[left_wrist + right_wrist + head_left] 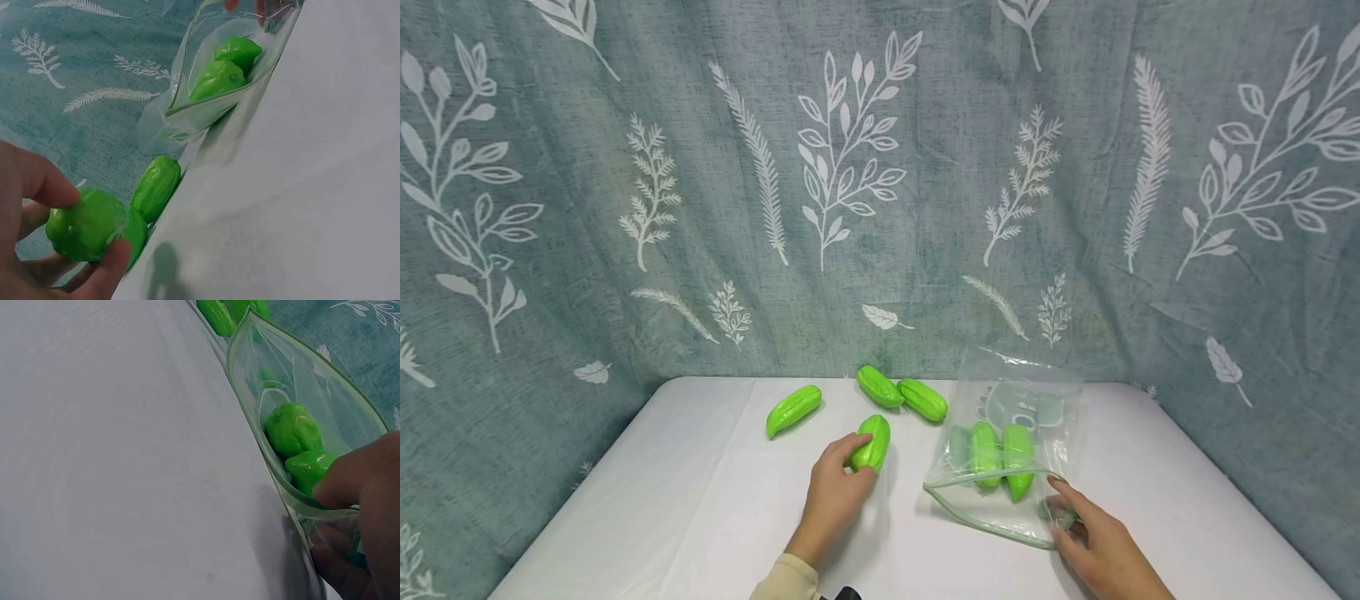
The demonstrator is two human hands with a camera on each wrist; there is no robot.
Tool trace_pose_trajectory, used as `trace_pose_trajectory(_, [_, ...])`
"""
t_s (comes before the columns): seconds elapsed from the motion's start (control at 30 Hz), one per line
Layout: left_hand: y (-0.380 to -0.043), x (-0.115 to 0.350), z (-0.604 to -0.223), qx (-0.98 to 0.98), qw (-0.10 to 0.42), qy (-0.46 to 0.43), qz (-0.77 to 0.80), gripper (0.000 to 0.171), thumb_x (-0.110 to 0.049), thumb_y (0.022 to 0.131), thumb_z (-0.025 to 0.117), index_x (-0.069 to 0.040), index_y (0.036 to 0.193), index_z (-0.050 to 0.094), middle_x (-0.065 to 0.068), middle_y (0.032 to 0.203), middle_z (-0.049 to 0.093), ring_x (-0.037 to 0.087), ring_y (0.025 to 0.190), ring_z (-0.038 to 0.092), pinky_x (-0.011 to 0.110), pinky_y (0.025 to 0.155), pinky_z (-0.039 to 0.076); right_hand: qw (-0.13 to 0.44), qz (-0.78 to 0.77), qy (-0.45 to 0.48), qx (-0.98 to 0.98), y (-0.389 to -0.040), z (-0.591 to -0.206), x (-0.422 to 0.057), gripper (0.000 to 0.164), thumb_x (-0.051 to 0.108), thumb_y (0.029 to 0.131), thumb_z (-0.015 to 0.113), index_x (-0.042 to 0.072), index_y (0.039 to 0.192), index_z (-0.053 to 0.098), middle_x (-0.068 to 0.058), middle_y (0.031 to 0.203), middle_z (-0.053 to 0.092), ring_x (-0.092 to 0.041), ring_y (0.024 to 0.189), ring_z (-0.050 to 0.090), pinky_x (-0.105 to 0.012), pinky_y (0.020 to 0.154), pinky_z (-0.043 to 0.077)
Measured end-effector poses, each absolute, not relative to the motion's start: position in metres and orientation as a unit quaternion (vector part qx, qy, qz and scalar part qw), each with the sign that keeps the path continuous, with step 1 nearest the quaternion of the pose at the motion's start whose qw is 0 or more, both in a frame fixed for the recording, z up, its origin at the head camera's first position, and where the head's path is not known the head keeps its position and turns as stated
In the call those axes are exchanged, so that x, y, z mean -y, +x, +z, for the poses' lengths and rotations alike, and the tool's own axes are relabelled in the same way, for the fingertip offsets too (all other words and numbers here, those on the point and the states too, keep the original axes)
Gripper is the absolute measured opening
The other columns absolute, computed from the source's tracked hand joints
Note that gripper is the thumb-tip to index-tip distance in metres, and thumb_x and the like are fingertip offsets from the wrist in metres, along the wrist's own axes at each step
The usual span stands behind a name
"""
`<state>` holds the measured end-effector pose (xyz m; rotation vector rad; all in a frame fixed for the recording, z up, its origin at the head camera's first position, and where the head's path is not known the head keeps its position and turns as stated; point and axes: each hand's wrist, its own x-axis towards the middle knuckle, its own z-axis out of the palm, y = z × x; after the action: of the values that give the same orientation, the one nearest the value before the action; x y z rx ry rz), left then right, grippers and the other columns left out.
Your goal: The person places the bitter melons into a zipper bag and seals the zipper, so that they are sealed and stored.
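My left hand (840, 496) grips a glossy green cucumber-shaped vegetable (873, 443), with its fingers and thumb on either side of it, above the table left of the bag. The left wrist view shows the blunt end of this vegetable (87, 224) between thumb and fingers. A clear zip bag (955, 450) with a green-edged mouth lies on the table, its mouth spread apart toward me. Inside it two similar green vegetables (1018, 458) lie side by side. My right hand (1097, 533) pinches the right corner of the bag's mouth.
Two more green vegetables (922, 400) lie touching near the back edge of the white table (700, 500), left of the bag. Another green vegetable (793, 409) lies farther left. A teal leaf-patterned curtain (925, 208) hangs behind and along both sides.
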<state>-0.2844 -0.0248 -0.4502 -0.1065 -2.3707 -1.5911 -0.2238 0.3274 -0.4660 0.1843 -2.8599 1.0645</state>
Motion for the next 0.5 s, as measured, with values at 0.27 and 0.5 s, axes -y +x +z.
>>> trace_pose_trajectory(0.27, [-0.2861, 0.0245, -0.4509, 0.780, 0.079, -0.001, -0.620, 0.050, -0.002, 0.078, 0.062, -0.014, 0.126, 0.069, 0.010, 0.126, 0.060, 0.022, 0.097, 0.056, 0.034, 0.077, 0.052, 0.043, 0.351, 0.064, 0.933, -0.2237, -0.4649, -0.3267, 0.065, 0.018, 0.095, 0.067, 0.009, 0.153, 0.039, -0.008, 0.130, 0.063, -0.030, 0.124, 0.056, -0.034, 0.088, 0.054])
trace_pose_trajectory(0.5, [-0.2840, 0.0251, -0.4450, 0.736, 0.038, -0.008, -0.676, 0.049, -0.002, 0.083, 0.058, -0.011, 0.131, 0.065, 0.011, 0.137, 0.054, 0.024, 0.105, 0.056, 0.034, 0.083, 0.055, 0.045, 0.354, 0.065, 0.932, -0.2231, -0.4656, -0.3273, 0.065, 0.016, 0.095, 0.067, 0.008, 0.153, 0.039, -0.009, 0.130, 0.063, -0.031, 0.126, 0.055, -0.036, 0.089, 0.054])
